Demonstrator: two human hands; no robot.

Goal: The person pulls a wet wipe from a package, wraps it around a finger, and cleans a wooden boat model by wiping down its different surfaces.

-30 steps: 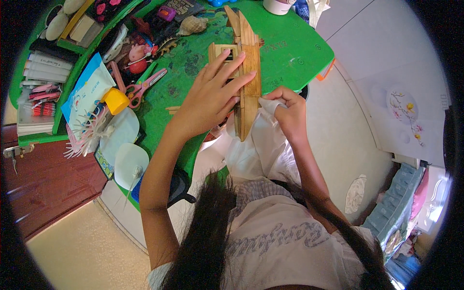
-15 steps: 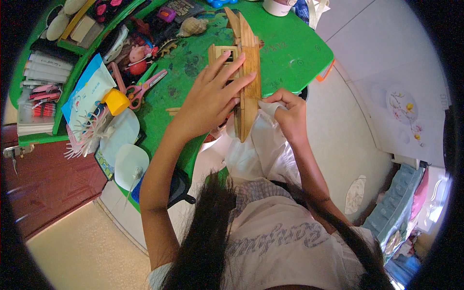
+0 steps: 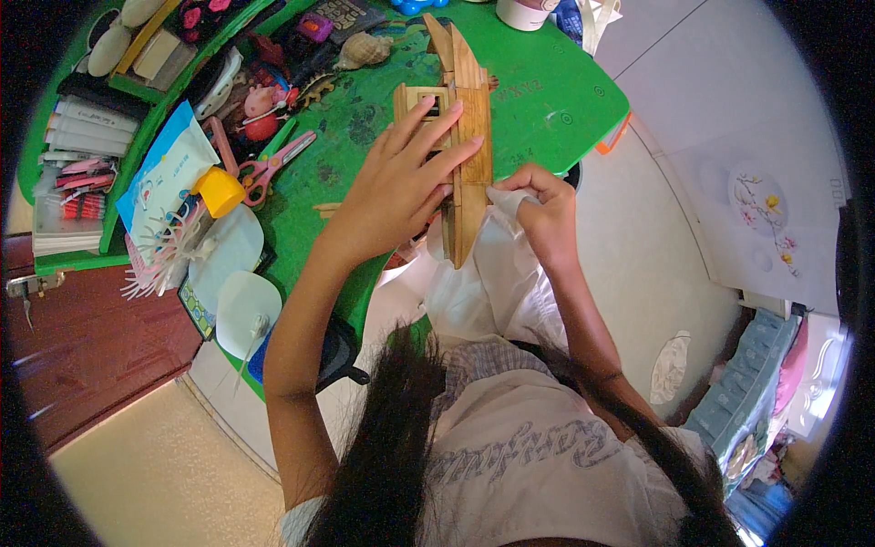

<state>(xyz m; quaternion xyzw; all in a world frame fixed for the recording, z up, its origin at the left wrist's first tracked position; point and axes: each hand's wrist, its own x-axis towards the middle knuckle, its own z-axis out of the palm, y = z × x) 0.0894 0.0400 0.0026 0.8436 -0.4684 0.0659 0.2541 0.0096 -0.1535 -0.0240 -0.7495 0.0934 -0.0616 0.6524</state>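
A wooden model boat [image 3: 472, 109] lies over the near edge of the green table, its long planked side up and one pointed end toward me. My left hand [image 3: 387, 187] holds it from the left, fingers spread across its frame and planks, the thumb partly hidden. In my right hand [image 3: 550, 219], closed in a pinch, is a white tissue [image 3: 512, 202]. The tissue touches the boat's right edge near its lower half.
Left on the green table [image 3: 547, 100] lie pink scissors [image 3: 273, 166], a yellow cap-like piece [image 3: 219, 191], a blue-and-white packet [image 3: 169, 164] and small toys. A conch shell [image 3: 365, 52] lies beyond the left hand. A paper cup [image 3: 526, 13] stands at the back.
My right hand and the tissue have shifted very slightly along the boat's edge. The left hand and the boat stay in place.
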